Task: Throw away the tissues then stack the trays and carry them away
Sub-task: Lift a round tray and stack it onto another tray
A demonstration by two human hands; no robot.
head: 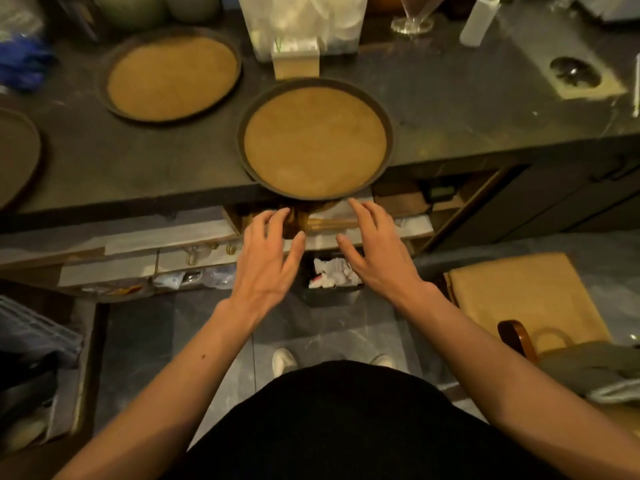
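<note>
Dark stone desk [450, 109] runs across the far half of the head view, shelves and clutter under it, dim warm light. Three round cork-lined trays on it: near tray [315, 142] at centre, its near rim overhanging the desk edge; second tray [171, 76] far left of it, well apart; third tray [17, 154] cut off at the left frame edge. All three look bare, no tissues on them. Small black bin [332, 292] on the floor under the desk edge, crumpled white tissues [334, 271] inside, so the throw-away part reads as done and stacking is the step in hand.

Left hand [266, 258] and right hand [374, 251] both below the near tray's overhanging rim, fingers [277, 220] spread and released, grasping nothing; right fingertips close to the rim, contact not clear.

To do it well: take the near tray by its overhanging rim with both hands, thumbs on top, fingers under, lift flat rather than drag it further off the edge. Set it centred on the second tray so rims nest, then add the third. Watch the clear plastic container [304, 26] and stemmed glass [412, 22] at the far side when swinging left. Chair with tan cushion [526, 299] near right, keep clear when carrying off
</note>
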